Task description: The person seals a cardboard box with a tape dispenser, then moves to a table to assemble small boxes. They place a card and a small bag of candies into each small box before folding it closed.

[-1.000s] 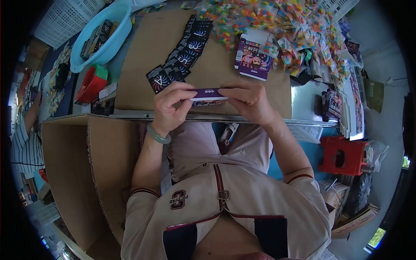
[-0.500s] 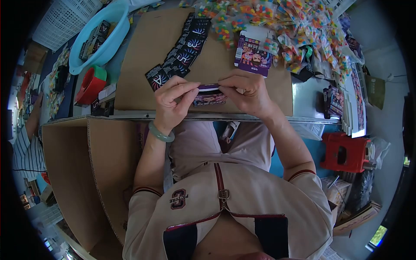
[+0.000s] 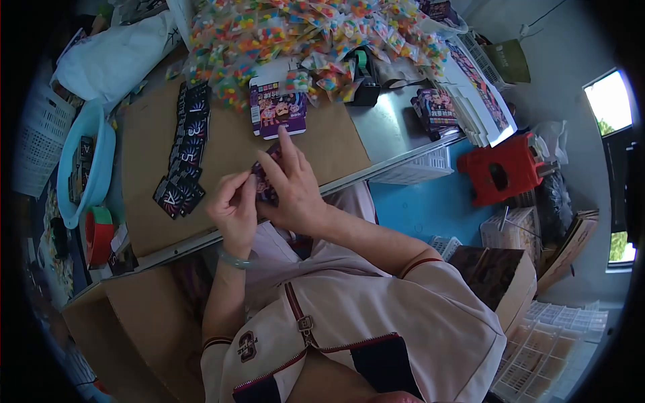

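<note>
My right hand [image 3: 295, 195] wraps round a small purple printed box [image 3: 267, 190], its index finger stretched along the far end. At the box's left side, my left hand [image 3: 232, 209] has thumb and forefinger closed on the edge; its other fingers are curled. The hands hide much of the box. Just beyond them on the cardboard sheet [image 3: 228, 134] lies an open purple box [image 3: 279, 107] with printed figures and a white flap. To the left, a row of black cards [image 3: 188, 151] lies overlapping, marked with letters and numbers.
Candy packets [image 3: 282, 40] pile up at the back. A tape dispenser [image 3: 366, 77] and stacked purple boxes [image 3: 437, 111] stand right. A blue basin [image 3: 101, 168] and red tape dispenser [image 3: 99, 238] are left. An open carton [image 3: 144, 302] sits below the table edge.
The view has swung right. The small box, earlier level with its open edge between both hands' fingertips, is now turned steeply and gripped within my right hand.
</note>
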Demonstrator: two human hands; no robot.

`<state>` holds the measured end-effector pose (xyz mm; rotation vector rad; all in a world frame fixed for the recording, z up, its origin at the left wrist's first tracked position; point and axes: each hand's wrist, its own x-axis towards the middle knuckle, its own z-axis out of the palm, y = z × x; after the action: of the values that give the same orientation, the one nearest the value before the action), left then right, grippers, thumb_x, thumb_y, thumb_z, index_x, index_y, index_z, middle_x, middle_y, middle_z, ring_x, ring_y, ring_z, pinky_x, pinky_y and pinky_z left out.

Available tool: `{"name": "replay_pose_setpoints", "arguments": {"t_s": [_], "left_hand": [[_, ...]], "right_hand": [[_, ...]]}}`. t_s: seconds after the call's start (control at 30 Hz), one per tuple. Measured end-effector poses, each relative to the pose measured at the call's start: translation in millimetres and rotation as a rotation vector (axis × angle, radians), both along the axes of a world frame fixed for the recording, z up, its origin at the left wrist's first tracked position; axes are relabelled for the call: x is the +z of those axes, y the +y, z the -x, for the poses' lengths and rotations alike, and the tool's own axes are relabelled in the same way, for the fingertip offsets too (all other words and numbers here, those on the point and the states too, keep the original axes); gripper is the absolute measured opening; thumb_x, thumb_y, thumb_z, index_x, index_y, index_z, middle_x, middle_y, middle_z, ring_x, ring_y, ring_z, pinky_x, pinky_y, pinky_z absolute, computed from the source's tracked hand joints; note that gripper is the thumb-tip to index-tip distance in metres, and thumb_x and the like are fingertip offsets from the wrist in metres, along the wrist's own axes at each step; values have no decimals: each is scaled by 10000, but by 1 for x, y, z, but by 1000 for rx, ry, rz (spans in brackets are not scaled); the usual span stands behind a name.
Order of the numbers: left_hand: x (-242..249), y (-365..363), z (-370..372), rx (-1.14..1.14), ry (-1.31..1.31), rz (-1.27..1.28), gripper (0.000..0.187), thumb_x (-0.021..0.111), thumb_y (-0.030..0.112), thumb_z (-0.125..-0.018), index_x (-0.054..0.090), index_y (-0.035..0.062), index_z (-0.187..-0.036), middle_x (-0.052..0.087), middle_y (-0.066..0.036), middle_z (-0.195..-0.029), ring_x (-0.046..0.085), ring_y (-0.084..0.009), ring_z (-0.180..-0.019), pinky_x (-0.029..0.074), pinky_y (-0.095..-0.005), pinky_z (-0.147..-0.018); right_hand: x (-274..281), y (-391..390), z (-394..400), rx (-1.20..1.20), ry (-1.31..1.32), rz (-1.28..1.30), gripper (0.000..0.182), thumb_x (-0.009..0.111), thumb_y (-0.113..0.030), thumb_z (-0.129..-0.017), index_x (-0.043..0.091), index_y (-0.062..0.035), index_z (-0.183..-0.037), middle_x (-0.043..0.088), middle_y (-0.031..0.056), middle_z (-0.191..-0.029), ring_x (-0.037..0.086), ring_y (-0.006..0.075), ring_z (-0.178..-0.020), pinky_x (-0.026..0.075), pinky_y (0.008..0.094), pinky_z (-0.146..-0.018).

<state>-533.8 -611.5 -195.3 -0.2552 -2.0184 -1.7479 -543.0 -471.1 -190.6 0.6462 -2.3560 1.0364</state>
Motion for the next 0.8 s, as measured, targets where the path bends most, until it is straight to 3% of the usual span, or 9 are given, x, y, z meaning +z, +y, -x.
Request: {"name": "replay_pose_setpoints", "arguments": {"t_s": [0.1,0.17,0.3,0.33,0.4,0.53,0.57,0.6,0.8], "left_hand": [[13,24,5,-57,-165,5,220,668,89,-893,664,8,-1098,652,-54,-938,583,-71,-788,481,-210,-639],[13,25,14,-26,-123,49,268,673,132,-895,644,15,-1134,641,-51,-957,577,-67,-770,474,-207,-603],[1,5,36,-61,-298,120,249,675,130,-887,650,22,-1110,632,-42,-998,575,-74,-767,473,-217,-588],[0,3,41,-54,-334,173,231,674,126,-886,656,22,-1091,631,-39,-1008,574,-74,-770,473,-220,-585],[-10,4,48,-61,-268,176,209,676,115,-878,661,17,-1062,635,-40,-997,578,-81,-762,473,-221,-582],[-18,1,48,-52,-193,262,166,681,88,-855,670,0,-995,643,-50,-960,596,-101,-736,475,-227,-570],[-21,-2,47,-51,-195,264,166,681,88,-855,670,0,-995,643,-50,-960,596,-101,-736,475,-227,-570],[-24,-5,45,-47,-188,285,163,683,82,-849,670,-1,-988,648,-54,-955,603,-110,-728,478,-236,-570],[-11,-8,52,9,-235,325,217,686,151,-856,661,5,-1014,656,-91,-919,627,-139,-710,487,-268,-573]], "right_hand": [[21,58,23,-134,-1,-63,655,757,-203,-624,531,-46,-1218,306,323,-1426,478,494,-1130,413,500,-961],[41,121,47,-414,37,-153,677,767,-187,-612,562,-66,-1246,347,287,-1430,512,432,-1125,435,466,-953],[51,241,84,-862,-134,-523,732,750,-241,-658,486,-101,-1326,342,224,-1456,430,430,-1248,382,499,-1020],[42,256,84,-862,-129,-520,732,750,-241,-658,486,-101,-1326,342,224,-1456,430,430,-1248,382,499,-1020],[27,280,85,-877,-311,-832,776,757,-257,-661,448,-128,-1361,342,214,-1456,400,411,-1282,385,524,-1013],[40,309,97,-837,-516,-662,818,783,-279,-638,448,-148,-1372,361,188,-1452,374,395,-1320,354,545,-1039],[38,320,101,-807,-524,-677,814,760,-278,-654,433,-153,-1389,332,176,-1488,356,426,-1335,327,624,-1025],[34,330,103,-802,-525,-677,814,760,-278,-654,433,-153,-1389,332,176,-1488,356,426,-1335,327,624,-1025],[45,326,102,-761,-592,-814,1059,805,-416,-651,226,-206,-1512,221,184,-1555,227,425,-1414,232,662,-1069]]}}
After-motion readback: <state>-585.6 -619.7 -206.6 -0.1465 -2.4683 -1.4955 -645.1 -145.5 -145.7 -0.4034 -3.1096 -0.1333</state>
